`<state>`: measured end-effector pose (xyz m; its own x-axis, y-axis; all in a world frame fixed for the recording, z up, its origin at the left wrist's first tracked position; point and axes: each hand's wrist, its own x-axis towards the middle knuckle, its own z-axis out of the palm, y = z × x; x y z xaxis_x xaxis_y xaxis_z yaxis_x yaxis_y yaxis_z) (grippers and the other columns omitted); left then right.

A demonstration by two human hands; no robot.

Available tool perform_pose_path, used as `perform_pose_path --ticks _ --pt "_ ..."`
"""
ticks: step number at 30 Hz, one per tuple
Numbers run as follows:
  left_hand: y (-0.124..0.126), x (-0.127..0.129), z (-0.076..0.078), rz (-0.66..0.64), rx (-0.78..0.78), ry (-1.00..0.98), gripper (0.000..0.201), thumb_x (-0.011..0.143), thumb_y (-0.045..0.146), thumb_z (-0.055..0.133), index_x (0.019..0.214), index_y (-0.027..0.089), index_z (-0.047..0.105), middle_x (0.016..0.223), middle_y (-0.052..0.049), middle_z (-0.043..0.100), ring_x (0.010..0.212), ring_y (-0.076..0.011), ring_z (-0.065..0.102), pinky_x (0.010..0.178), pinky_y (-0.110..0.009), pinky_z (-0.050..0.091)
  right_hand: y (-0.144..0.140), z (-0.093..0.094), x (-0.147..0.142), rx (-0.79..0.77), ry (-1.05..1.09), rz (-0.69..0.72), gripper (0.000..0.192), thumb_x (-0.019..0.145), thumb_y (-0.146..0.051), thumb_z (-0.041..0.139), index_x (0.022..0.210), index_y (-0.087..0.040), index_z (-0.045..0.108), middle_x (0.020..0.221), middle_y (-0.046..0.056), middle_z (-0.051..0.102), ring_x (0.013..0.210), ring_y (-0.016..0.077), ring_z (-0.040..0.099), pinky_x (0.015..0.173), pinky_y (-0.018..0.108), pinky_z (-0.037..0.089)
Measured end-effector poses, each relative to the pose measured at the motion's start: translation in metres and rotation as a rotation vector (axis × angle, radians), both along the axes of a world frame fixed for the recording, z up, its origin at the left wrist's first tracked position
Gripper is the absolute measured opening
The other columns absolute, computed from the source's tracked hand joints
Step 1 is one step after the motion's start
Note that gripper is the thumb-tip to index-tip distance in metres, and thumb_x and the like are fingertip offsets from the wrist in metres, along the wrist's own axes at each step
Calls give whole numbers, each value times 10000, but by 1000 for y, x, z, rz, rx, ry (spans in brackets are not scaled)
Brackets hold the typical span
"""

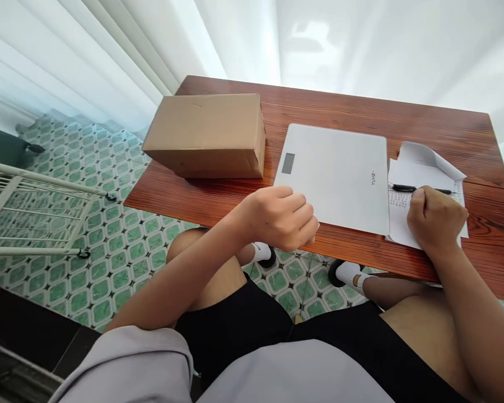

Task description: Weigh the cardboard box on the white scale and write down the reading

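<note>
The flat white scale (336, 176) lying on the wooden table (445, 131) carries a small grey logo near its right edge that seems to read "TUME", though the letters are too small to be sure, and a dark grey display window near its left edge. To its right lies a sheet of paper (424, 173) with lines of handwriting too fine to read, its top corner curled over, and a black pen (420, 190) rests across it. The person's right hand (437, 221) sits on that paper in a loose fist, thumb tip just beside the pen; whether it grips anything cannot be told. The left hand (283, 218) is curled closed at the near left corner of the scale, its fingers bent at the scale's front edge and holding nothing that shows. A plain brown cardboard box (208, 134), closed and unmarked, stands on the table's left end, just beside the scale. Below the table edge are the person's bare knees, black shorts and white socks. The floor (121, 246) is tiled in a green and white pattern; a white wire rack (33, 212) stands at left, and pale curtains (109, 50) hang behind.
</note>
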<state>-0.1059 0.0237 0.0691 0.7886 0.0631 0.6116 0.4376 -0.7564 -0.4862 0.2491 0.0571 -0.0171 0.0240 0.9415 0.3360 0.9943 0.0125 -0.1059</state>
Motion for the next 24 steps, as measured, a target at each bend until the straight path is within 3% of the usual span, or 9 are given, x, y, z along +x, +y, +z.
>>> perform_pose_path --ticks 8,12,20,24 --pt "3 -8 -39 42 -116 -166 307 806 139 533 567 211 354 525 46 353 494 -116 329 487 -274 241 3 -1 2 -48 18 -33 280 848 -347 395 611 -295 255 594 79 467 566 265 407 555 383 208" --pt "0 -5 -50 17 -205 -192 310 835 153 520 573 213 367 528 42 368 489 -116 345 492 -277 240 3 -2 4 -6 -4 -52 288 823 -360 397 591 -302 238 561 79 443 547 281 398 541 388 199" --pt "8 -26 -44 102 -157 -282 288 831 134 546 595 210 397 527 51 430 501 -120 361 500 -289 238 3 -12 17 40 -100 -53 322 772 -394 446 547 -313 230 531 115 493 495 278 435 499 391 162" --pt "17 -52 -35 179 -102 -411 313 872 133 522 602 210 383 533 39 450 507 -119 377 521 -300 239 2 -11 19 204 -116 35 262 726 -344 485 556 -291 293 493 94 478 475 258 453 481 364 152"
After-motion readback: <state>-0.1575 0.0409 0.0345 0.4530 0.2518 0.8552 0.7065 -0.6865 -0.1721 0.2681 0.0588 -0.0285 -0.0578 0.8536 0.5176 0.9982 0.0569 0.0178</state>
